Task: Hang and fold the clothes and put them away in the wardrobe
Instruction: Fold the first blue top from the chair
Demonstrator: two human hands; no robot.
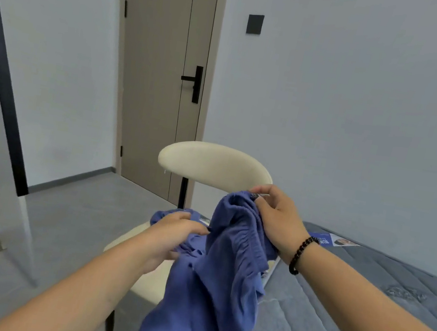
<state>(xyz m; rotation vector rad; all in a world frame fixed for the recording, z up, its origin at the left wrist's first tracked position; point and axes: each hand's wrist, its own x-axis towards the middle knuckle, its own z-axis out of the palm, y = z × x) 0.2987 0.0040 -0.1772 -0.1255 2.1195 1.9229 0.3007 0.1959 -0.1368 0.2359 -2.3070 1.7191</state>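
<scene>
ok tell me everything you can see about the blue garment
The blue garment is soft knit-looking cloth with a gathered elastic waistband, bunched and unfolded. The right hand lifts its waistband; the left hand grips a fold lower down. The rest hangs over the cream chair beside the grey mattress.

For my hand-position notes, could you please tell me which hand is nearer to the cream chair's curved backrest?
Right. The right hand holds the blue fabric garment up just below the cream curved backrest; the left hand grips it lower, over the seat.
</scene>
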